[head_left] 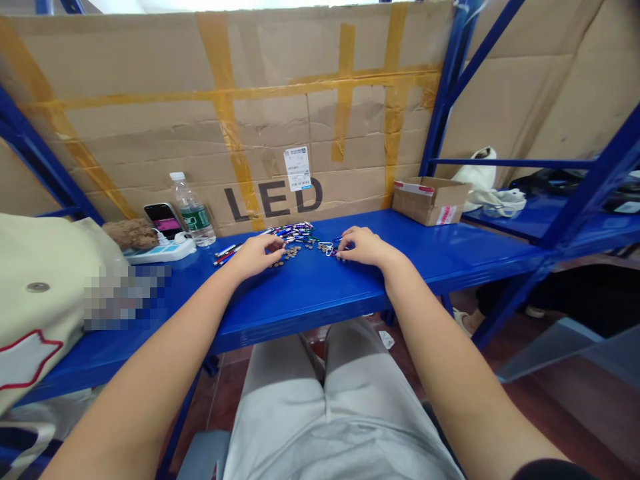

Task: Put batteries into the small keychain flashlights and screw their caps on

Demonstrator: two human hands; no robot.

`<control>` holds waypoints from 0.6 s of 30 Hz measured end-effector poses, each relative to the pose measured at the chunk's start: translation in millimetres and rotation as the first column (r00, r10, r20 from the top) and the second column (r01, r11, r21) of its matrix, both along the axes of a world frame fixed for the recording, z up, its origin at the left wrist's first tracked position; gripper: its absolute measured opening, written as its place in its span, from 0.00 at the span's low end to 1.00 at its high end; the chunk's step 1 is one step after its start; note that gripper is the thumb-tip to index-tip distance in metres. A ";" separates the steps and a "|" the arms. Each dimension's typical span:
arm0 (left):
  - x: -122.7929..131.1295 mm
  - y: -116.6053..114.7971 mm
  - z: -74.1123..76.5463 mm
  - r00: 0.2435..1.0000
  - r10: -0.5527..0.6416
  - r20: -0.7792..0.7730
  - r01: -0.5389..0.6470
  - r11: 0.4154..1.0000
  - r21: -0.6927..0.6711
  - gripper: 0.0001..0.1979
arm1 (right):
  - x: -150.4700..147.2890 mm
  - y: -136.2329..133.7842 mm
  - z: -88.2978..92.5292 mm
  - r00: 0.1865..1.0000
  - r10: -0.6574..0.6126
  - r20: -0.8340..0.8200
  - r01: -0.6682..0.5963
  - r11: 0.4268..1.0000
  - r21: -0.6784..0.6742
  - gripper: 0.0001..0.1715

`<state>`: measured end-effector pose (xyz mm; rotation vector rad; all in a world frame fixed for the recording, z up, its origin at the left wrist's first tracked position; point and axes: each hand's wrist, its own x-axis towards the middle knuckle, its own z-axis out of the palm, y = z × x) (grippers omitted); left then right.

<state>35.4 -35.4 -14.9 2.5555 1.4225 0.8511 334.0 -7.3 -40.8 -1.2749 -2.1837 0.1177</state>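
Both my arms reach forward over a blue metal shelf (310, 293). My left hand (257, 255) rests on the shelf with its fingers curled at a scatter of small round metal pieces (289, 254). My right hand (361, 245) lies a little to the right, fingers bent down onto small metal rings and clips (326, 249). Behind them is a pile of several small coloured keychain-like tubes (295, 231). A few more tubes (225, 253) lie left of my left hand. What the fingertips hold is too small to make out.
A taped cardboard sheet marked LED (273, 198) backs the shelf. At the left stand a water bottle (193, 210), a phone (163, 219), a white power strip (163, 252) and a cream bag (40, 287). A small cardboard box (430, 199) sits at the right. Blue uprights (447, 87) frame the shelf.
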 end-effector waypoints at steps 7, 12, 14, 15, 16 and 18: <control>7.8 -6.9 0.4 0.998 -0.050 0.030 0.052 0.998 -0.044 0.14 | -18.8 -13.3 13.7 0.984 0.052 -0.171 -0.038 0.996 0.082 0.06; 21.4 -14.7 -0.1 0.986 -0.139 0.087 0.147 0.986 -0.083 0.13 | -52.1 -23.5 16.2 0.889 0.217 -0.403 -0.200 0.976 0.083 0.09; 25.4 -17.0 0.5 0.980 -0.163 0.114 0.175 0.979 -0.102 0.13 | -61.7 -24.6 13.6 0.866 0.277 -0.417 -0.267 0.960 0.083 0.09; 26.9 -18.0 1.0 0.977 -0.170 0.125 0.184 0.977 -0.106 0.13 | -64.9 -24.6 12.1 0.859 0.307 -0.411 -0.297 0.951 0.090 0.09; 28.0 -18.9 1.4 0.975 -0.176 0.133 0.190 0.976 -0.107 0.13 | -66.9 -24.4 10.6 0.855 0.333 -0.397 -0.322 0.942 0.097 0.09; 29.5 -20.3 2.1 0.973 -0.187 0.134 0.202 0.974 -0.105 0.13 | -68.4 -24.0 8.2 0.863 0.364 -0.351 -0.349 0.931 0.110 0.08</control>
